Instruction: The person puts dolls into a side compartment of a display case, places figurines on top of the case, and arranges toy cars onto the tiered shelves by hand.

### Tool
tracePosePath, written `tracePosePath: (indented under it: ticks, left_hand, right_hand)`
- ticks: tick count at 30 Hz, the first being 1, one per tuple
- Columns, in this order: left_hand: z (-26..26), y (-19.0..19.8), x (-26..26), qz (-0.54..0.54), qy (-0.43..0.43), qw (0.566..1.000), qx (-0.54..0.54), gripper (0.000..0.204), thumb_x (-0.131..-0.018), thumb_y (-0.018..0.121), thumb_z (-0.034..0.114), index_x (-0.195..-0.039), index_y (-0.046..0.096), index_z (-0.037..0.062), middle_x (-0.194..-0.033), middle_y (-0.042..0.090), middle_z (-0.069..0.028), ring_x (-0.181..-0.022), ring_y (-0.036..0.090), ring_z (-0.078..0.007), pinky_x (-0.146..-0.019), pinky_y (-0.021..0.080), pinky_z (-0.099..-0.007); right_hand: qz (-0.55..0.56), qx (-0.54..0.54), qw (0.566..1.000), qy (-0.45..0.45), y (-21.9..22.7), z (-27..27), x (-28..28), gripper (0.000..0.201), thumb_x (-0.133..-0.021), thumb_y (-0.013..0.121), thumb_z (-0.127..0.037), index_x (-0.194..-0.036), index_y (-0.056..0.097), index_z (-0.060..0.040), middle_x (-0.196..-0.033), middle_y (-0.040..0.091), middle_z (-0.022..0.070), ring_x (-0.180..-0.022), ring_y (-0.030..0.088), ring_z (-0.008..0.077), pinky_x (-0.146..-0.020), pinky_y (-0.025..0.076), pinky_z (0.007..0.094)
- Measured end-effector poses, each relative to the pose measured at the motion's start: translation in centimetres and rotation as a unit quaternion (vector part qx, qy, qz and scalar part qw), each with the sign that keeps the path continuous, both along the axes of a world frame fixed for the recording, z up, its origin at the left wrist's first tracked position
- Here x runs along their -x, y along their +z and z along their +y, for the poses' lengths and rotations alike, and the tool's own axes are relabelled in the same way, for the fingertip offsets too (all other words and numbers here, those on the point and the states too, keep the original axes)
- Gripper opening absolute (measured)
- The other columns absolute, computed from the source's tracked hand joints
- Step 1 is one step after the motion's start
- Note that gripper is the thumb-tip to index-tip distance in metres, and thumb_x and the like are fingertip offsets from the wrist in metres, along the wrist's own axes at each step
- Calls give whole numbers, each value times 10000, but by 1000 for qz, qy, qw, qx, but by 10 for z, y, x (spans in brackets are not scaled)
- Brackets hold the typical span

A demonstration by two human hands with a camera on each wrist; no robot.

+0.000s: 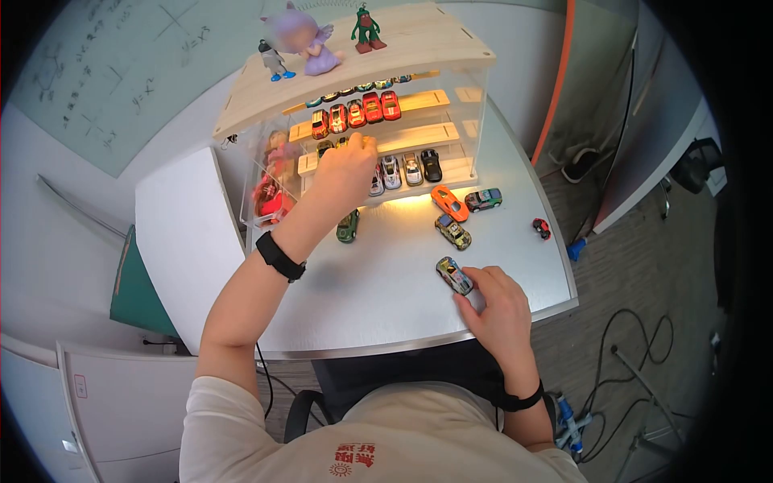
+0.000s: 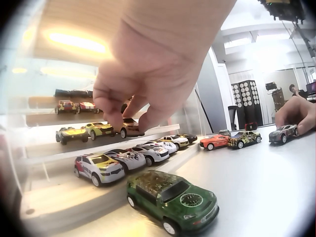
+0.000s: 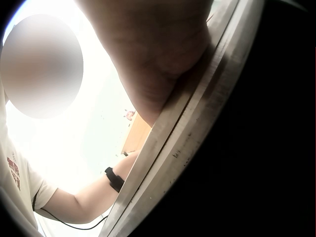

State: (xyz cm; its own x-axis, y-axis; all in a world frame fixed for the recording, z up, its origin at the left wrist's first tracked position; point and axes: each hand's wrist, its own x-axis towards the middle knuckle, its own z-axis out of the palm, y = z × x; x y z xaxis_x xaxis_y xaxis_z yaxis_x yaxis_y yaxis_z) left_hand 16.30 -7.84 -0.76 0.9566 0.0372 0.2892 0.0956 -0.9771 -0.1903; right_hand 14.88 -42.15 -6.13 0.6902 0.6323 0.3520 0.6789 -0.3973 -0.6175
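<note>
The left hand (image 1: 348,171) reaches into the lit display case; in the left wrist view its fingers pinch a small car (image 2: 130,128) on the middle shelf, beside two yellow cars (image 2: 100,130). Below stands a row of white cars (image 2: 101,168), and a green car (image 2: 173,200) is in front on the table. At the table's front, the right hand (image 1: 501,310) holds a multicoloured car (image 1: 454,275) between thumb and fingers. Red and orange cars (image 1: 356,114) line a higher shelf. The right wrist view shows the right hand (image 3: 158,64) at the table edge, its fingers hidden.
Right of the case on the table are an orange car (image 1: 449,204), a dark patterned car (image 1: 483,200), a yellow patterned car (image 1: 453,232) and a small red vehicle (image 1: 541,229). Figurines, one purple (image 1: 316,56), stand on the case's wooden top (image 1: 419,40).
</note>
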Motion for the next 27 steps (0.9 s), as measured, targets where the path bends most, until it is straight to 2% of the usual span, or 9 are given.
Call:
tracePosePath:
  ticks: [2,6,9,11,15,20,23,27]
  left_hand:
    - [-2,3,1,34,32,999,3,456,-911,675,80,-1345,594,-38,-1167,649,-206,-883,748,-366,-761,620,-453]
    - [-2,-1,5,8,25,1000,0,447,-901,650,35,-1338,594,-43,-1173,656,-213,-906,754,-372,-757,622,-449]
    - [-6,4,6,-8,27,1000,-12,393,-888,635,6,-1278,608,-40,-1163,671,-204,-920,759,-366,-759,624,-443]
    - [-7,11,2,41,61,997,-19,332,-885,640,10,-1215,628,-23,-1120,690,-182,-916,760,-358,-759,625,-438]
    - [-7,11,1,29,52,998,-18,270,-881,635,3,-1151,638,-4,-1094,698,-164,-927,759,-354,-770,623,-442]
    - [-7,13,0,12,56,998,16,147,-941,665,88,-1076,634,37,-1070,691,-155,-935,750,-359,-783,608,-466]
    - [-3,12,-1,4,49,999,22,161,-959,691,155,-1067,644,46,-1061,683,-157,-935,747,-358,-778,604,-472]
    - [1,8,-4,-3,53,998,23,171,-955,706,175,-1052,649,47,-1065,679,-149,-938,745,-353,-783,604,-477]
  right_hand:
    - [1,2,1000,-1,0,0,0,377,-815,833,-151,-1168,738,-60,-987,668,104,-876,675,330,-771,540,422]
    - [0,5,1000,0,1,0,0,382,-815,833,-149,-1172,736,-56,-990,670,105,-876,677,331,-769,540,424]
    - [-1,4,1000,1,1,0,0,382,-816,832,-148,-1173,735,-54,-993,671,106,-877,677,333,-769,541,425]
    - [-2,4,1000,1,0,0,0,381,-817,831,-148,-1172,734,-53,-993,670,106,-877,677,334,-769,541,426]
    - [1,3,1000,-1,0,0,0,375,-820,828,-146,-1170,734,-51,-993,670,107,-879,677,334,-771,540,428]
    - [2,2,1000,0,-1,0,0,377,-818,829,-144,-1171,734,-50,-995,671,107,-881,678,333,-774,540,429]
    - [5,0,1000,0,0,0,0,376,-816,830,-142,-1168,735,-49,-994,671,107,-880,678,333,-773,540,428]
    - [4,1,1000,0,0,0,0,380,-814,832,-139,-1170,734,-49,-995,672,106,-880,678,331,-774,540,426]
